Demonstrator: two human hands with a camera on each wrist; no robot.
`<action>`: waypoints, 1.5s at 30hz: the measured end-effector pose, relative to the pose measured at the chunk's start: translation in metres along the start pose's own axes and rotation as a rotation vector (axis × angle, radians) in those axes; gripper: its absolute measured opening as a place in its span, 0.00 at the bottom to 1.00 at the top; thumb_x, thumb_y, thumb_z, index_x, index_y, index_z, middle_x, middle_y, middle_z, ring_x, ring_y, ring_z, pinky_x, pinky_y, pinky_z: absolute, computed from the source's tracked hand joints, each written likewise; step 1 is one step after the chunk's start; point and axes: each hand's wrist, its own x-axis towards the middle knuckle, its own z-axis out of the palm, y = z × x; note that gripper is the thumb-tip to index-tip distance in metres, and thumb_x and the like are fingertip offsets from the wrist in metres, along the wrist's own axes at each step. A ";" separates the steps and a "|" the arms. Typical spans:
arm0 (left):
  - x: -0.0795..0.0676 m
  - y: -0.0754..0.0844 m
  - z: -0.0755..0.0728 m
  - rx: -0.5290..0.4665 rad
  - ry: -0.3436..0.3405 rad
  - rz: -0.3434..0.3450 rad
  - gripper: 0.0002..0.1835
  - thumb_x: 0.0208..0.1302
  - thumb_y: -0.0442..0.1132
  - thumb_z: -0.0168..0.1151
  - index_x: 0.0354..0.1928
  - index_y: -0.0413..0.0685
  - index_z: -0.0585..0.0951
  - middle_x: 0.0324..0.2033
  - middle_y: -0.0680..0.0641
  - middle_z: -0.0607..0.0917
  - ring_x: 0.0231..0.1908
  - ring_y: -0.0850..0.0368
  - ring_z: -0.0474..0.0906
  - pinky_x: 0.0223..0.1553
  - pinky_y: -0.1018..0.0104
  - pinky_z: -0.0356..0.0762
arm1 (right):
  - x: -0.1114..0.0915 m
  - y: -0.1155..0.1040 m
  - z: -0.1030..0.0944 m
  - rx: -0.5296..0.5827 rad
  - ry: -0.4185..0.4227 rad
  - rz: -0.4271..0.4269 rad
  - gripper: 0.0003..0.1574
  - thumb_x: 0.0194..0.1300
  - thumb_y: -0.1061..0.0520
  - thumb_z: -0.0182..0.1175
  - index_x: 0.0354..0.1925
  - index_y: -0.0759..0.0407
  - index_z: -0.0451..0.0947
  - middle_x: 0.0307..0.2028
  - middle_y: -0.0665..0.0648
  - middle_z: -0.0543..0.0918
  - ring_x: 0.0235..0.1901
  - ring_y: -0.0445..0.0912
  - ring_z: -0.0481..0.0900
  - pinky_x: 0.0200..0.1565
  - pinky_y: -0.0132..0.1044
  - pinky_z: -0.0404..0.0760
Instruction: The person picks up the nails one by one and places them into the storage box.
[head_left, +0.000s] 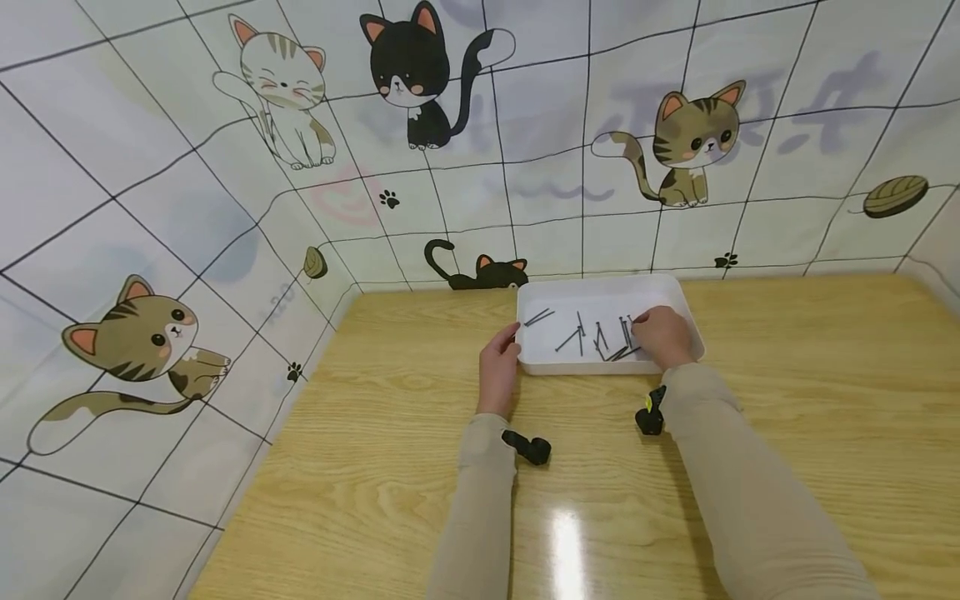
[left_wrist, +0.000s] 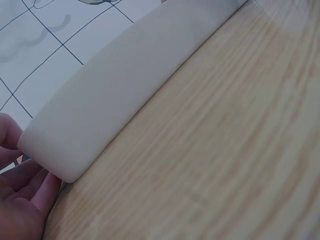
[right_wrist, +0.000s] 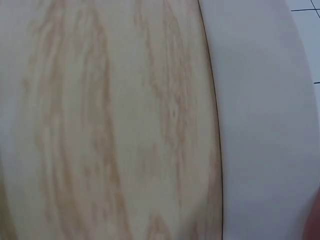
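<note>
Against the wall side of the table sits a shallow white tray (head_left: 540,360), with several grey nails (head_left: 570,339) scattered inside it. My left hand (head_left: 498,371) holds the tray's left end. In the left wrist view the thumb side of that hand (left_wrist: 22,200) is at the rim and other fingers lie along the outer wall by the corner. My right hand (head_left: 663,336) reaches into the right part of the tray, fingers curled, fingertips pinched together at a nail (head_left: 631,327) beside other nails. Only a sliver of this hand shows in the right wrist view.
The wooden table (head_left: 375,467) extends around the tray. A wall covering with cat drawings (head_left: 551,192) rises right behind the tray and along the left side. Black wrist cameras (head_left: 534,450) protrude from both sleeves, close over the tabletop.
</note>
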 end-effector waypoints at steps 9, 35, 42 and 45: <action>-0.004 0.004 -0.001 0.008 0.001 -0.007 0.20 0.61 0.35 0.46 0.56 0.53 0.74 0.52 0.57 0.74 0.55 0.61 0.66 0.53 0.65 0.65 | 0.003 0.004 0.005 -0.006 0.018 -0.032 0.18 0.61 0.58 0.48 0.42 0.69 0.77 0.43 0.66 0.77 0.41 0.57 0.73 0.39 0.48 0.70; -0.004 0.007 0.005 0.024 0.005 0.001 0.21 0.61 0.36 0.46 0.56 0.52 0.74 0.52 0.56 0.74 0.55 0.57 0.67 0.52 0.63 0.66 | 0.004 0.007 0.001 0.005 0.031 -0.030 0.18 0.61 0.59 0.47 0.42 0.69 0.76 0.42 0.66 0.77 0.40 0.56 0.73 0.39 0.47 0.70; -0.003 0.007 0.006 0.031 0.008 0.006 0.21 0.60 0.35 0.46 0.56 0.51 0.74 0.52 0.57 0.74 0.55 0.57 0.67 0.52 0.63 0.65 | 0.012 0.011 0.002 -0.006 0.045 -0.022 0.17 0.61 0.57 0.48 0.41 0.68 0.76 0.41 0.65 0.78 0.39 0.56 0.74 0.38 0.47 0.70; -0.002 0.007 0.006 0.036 0.016 0.004 0.21 0.60 0.36 0.46 0.56 0.52 0.74 0.51 0.57 0.75 0.55 0.57 0.67 0.52 0.63 0.65 | 0.014 0.012 0.002 -0.008 0.048 -0.030 0.16 0.61 0.57 0.48 0.40 0.67 0.76 0.40 0.65 0.78 0.38 0.56 0.73 0.37 0.47 0.70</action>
